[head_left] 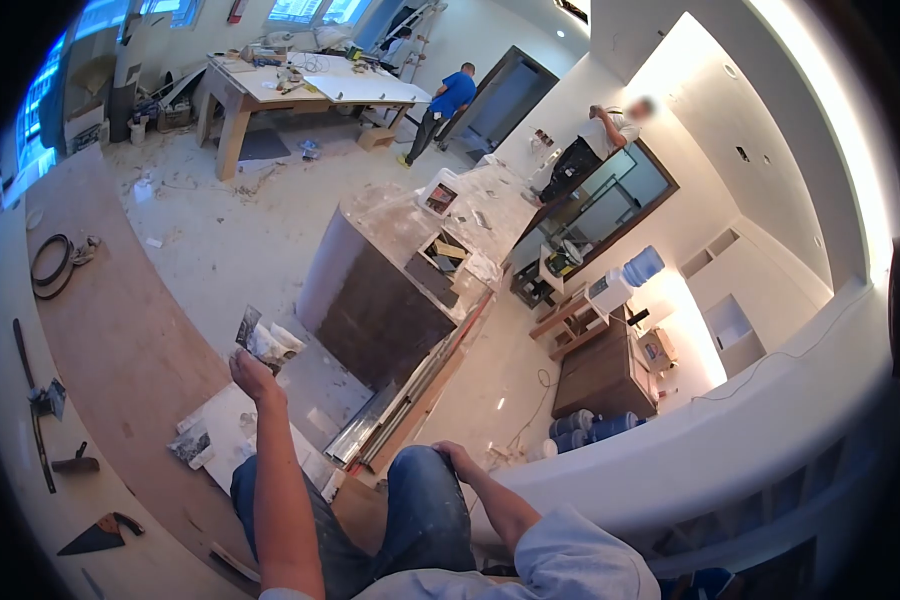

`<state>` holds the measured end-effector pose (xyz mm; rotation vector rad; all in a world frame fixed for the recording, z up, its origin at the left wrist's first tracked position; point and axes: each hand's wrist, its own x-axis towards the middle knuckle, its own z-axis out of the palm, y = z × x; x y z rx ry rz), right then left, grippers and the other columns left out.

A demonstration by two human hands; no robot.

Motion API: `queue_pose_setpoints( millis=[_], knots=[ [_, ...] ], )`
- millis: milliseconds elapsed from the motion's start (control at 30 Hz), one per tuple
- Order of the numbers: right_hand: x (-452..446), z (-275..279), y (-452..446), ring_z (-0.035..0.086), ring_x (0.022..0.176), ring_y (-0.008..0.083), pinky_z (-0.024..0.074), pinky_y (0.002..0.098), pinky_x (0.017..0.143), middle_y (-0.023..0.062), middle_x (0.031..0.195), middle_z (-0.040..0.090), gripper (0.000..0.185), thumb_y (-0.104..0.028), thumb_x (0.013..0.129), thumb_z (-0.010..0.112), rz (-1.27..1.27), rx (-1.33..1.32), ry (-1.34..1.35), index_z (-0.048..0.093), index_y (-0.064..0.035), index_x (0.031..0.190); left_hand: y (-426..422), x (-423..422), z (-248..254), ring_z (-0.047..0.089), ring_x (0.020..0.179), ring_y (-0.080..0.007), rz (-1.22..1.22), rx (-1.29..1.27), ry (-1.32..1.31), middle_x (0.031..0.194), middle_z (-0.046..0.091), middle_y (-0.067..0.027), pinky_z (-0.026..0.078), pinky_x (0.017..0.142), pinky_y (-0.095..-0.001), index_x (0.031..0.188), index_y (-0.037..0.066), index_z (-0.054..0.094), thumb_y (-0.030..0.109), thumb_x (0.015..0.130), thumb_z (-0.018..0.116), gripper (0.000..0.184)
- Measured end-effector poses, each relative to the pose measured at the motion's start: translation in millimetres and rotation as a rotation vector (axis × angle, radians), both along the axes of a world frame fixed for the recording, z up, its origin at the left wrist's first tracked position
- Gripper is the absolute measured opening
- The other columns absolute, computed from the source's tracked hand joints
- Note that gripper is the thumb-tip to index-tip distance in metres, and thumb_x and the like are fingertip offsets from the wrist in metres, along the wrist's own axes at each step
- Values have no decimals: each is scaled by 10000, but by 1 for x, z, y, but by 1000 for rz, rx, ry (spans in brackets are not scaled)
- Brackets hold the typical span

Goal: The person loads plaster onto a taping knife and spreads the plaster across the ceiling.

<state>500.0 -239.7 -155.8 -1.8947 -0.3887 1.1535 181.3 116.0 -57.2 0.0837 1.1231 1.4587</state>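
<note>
My left hand [254, 376] is raised at centre left, its fingers wrapped round the lower side of a flat tool loaded with white paste [272, 340]. The tool's dark blade [247, 322] sticks up beside the paste; its handle is hidden in the hand. My right hand [457, 462] rests on my right knee, with its fingers lying along the jeans and nothing seen in it. A white board [232, 425] with a paste-smeared plastic bag [192, 447] lies below my left forearm.
Left, a curved ledge [100, 290] bears a coiled black strap [52, 266] and a trowel [102, 533]. Ahead stand a dusty counter [370, 300] and metal strips [390, 408]. One person [455, 92] stands by a worktable [300, 92]; another [602, 140] is beyond the counter.
</note>
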Motion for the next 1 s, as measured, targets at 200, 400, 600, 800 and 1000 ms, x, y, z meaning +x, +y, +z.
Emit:
queue_pose_setpoints(
  millis=[200,400,600,800,1000],
  knots=[
    [-14,-7,4,595,823,187,478,306,788,92,869,644,265,-205,805,569,-178,49,108,660,-6,954,10,-2,-6,572,1025,-318,-50,40,35,1145,534,-227,485,848,-379,1130,-58,496,258,926,410,386],
    [7,-15,0,605,819,214,483,318,788,113,860,646,274,-206,789,564,-192,-37,6,660,5,936,22,5,-20,572,1007,-325,-59,50,121,1113,547,-235,467,866,-391,1091,-70,500,267,934,385,389],
    [2,-10,7,607,890,217,468,333,826,121,913,654,276,-205,822,534,17,-35,-320,672,0,944,25,11,-24,568,1004,-345,-68,76,204,1093,554,-243,451,882,-403,1068,-77,497,281,942,375,399],
    [-3,-18,9,615,916,269,475,350,844,153,957,654,249,-164,846,490,444,-131,-906,678,-46,959,24,18,-25,568,1004,-346,-21,71,215,1093,549,-253,452,873,-411,1066,-78,496,278,953,364,396],
    [5,-30,12,614,933,284,482,364,856,140,963,648,230,-156,840,495,535,-170,-993,673,-98,974,21,14,-19,562,1033,-348,-80,91,168,1129,539,-258,454,886,-403,1112,-75,492,273,952,365,404]
  ],
)
